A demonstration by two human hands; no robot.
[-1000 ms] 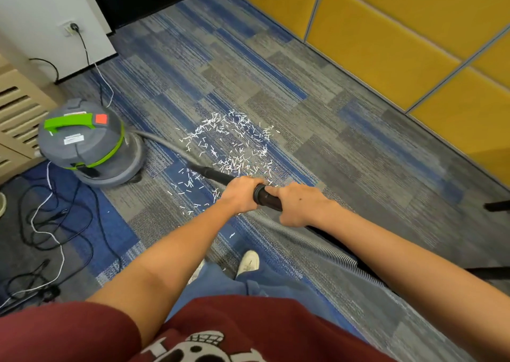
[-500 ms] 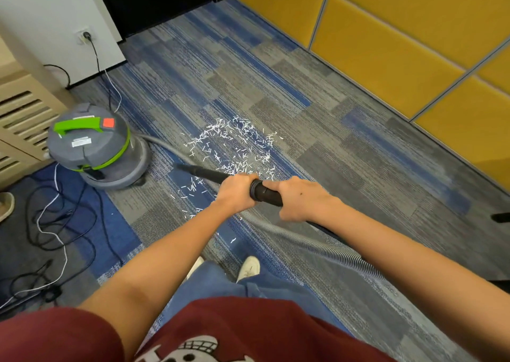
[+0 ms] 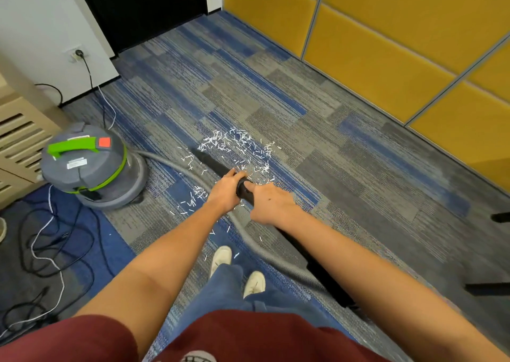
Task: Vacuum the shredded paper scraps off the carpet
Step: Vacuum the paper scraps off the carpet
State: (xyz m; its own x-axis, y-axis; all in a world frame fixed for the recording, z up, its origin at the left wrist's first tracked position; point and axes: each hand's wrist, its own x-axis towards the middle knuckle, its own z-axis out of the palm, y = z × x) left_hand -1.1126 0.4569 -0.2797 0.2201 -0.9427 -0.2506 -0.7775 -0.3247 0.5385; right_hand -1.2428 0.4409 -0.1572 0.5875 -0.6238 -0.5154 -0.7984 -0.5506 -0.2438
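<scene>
A: Nearest, what do you count?
B: Two white shoes (image 3: 238, 269) on the carpet (image 3: 345, 152), below two bare arms. Both hands are wrapped tight round one black vacuum tube (image 3: 220, 168): the left hand (image 3: 225, 190) in front, the right hand (image 3: 269, 204) just behind it.
A: Any change from half a second ago?
B: The tube tip has pushed further out, from the near edge of the paper scraps (image 3: 237, 149) into the left side of the pile. The hands have followed it forward.
A: And the scraps?
B: One main patch past the hands, a smaller scatter to the left hand's left, a few strays near the shoes.
A: Farther off?
B: One grey vacuum cleaner (image 3: 91, 166) at left, its one grey hose (image 3: 276, 262) looping back under the arms. One plug sits in the wall socket (image 3: 76, 54).
</scene>
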